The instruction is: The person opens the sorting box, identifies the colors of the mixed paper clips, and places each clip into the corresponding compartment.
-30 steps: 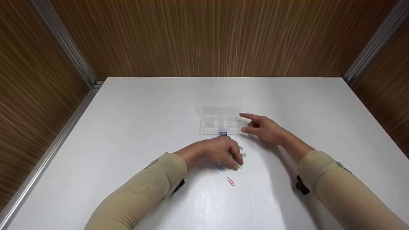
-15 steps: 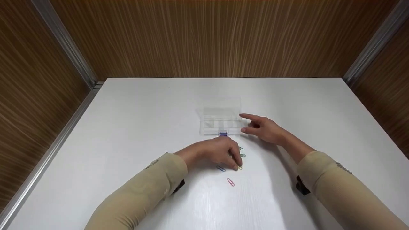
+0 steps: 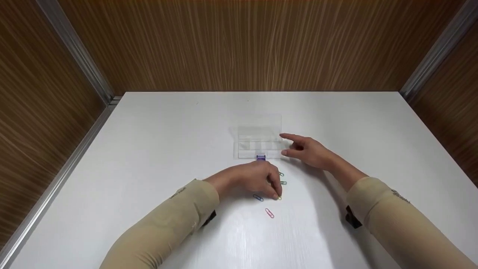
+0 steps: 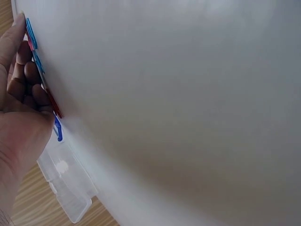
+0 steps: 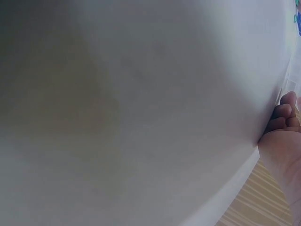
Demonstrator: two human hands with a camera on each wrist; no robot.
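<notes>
My left hand [image 3: 254,181] rests on the table [image 3: 149,157] just in front of the clear box [image 3: 258,144], fingers curled down, their tips pressing on the yellow paper clip [image 3: 280,197]; whether the grip has it pinched I cannot tell. The clip lies nearer me than the box, well apart from it. A blue clip [image 3: 257,197] and a pink clip [image 3: 269,212] lie nearer still. My right hand [image 3: 308,151] lies loose with its forefinger at the box's right end, holding nothing.
</notes>
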